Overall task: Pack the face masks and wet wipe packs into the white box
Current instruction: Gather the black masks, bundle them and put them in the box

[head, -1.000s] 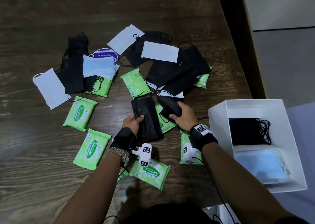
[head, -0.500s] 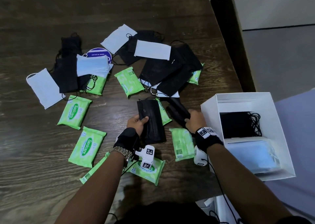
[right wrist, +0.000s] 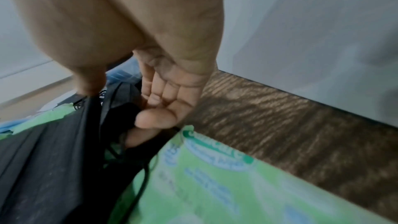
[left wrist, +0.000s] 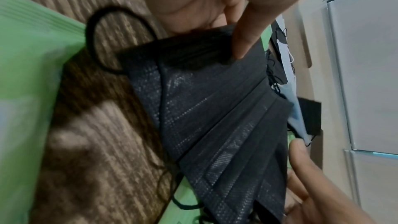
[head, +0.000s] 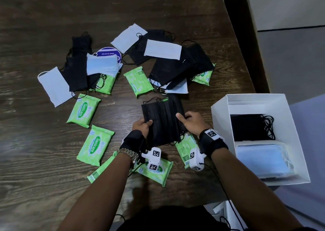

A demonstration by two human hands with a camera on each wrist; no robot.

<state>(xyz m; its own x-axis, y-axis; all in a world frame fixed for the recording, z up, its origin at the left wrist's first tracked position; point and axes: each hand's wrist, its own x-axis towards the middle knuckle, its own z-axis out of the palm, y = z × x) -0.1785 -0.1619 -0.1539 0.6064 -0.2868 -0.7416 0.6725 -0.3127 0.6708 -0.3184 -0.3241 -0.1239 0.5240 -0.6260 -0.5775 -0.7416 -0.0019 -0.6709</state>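
Both hands hold a stack of black face masks (head: 162, 120) just above the table. My left hand (head: 142, 126) pinches its left edge, thumb on top (left wrist: 245, 40). My right hand (head: 190, 122) grips its right edge, fingers curled under (right wrist: 159, 118). The white box (head: 220, 114) stands at the right, holding black masks (head: 249, 129) in the far half and blue masks (head: 263, 158) in the near half. More black masks (head: 181, 67), white masks (head: 162, 51) and green wet wipe packs (head: 96, 145) lie scattered on the table.
The dark wooden table (head: 35, 178) ends just past the box on the right. A wipe pack (head: 186, 148) lies under the held masks, another (head: 154, 171) below my left wrist. A round blue label (head: 108, 54) shows under a blue mask. A white cabinet (head: 281, 5) stands beyond the table.
My right hand has brought its black mask over onto the one in my left hand. Both hands now hold the masks together as one stack.
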